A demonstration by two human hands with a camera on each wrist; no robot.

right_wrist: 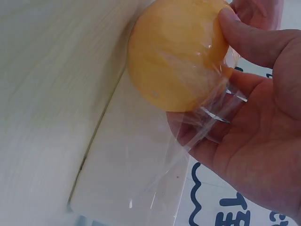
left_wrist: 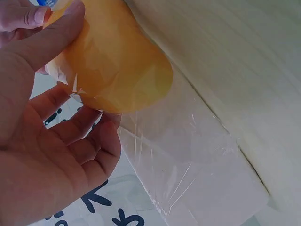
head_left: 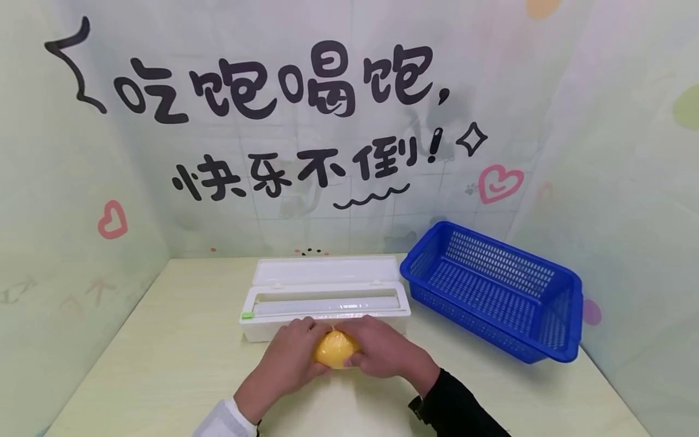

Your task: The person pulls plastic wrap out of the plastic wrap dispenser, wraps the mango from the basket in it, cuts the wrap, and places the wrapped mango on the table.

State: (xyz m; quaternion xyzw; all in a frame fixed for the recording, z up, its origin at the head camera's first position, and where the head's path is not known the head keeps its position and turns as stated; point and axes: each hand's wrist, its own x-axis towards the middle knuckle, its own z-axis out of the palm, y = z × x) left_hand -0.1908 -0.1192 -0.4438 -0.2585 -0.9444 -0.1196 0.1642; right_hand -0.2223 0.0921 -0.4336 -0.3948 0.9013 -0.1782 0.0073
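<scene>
A smooth, rounded yellow-orange fruit has clear cling film round it, with loose wrinkled film trailing at its side. Its exact kind cannot be told. My left hand grips it from the left, the thumb lying on its skin and the other fingers curled behind. From the other side my right hand holds it, thumb against the film-covered surface and fingers bent behind into the film. Both hands are just in front of a white cling film dispenser, whose lid stands open with a roll inside.
A blue perforated basket sits at the right rear of the pale wooden table. On the dispenser's left end is a small green slider. A printed wall covering closes off the back and sides.
</scene>
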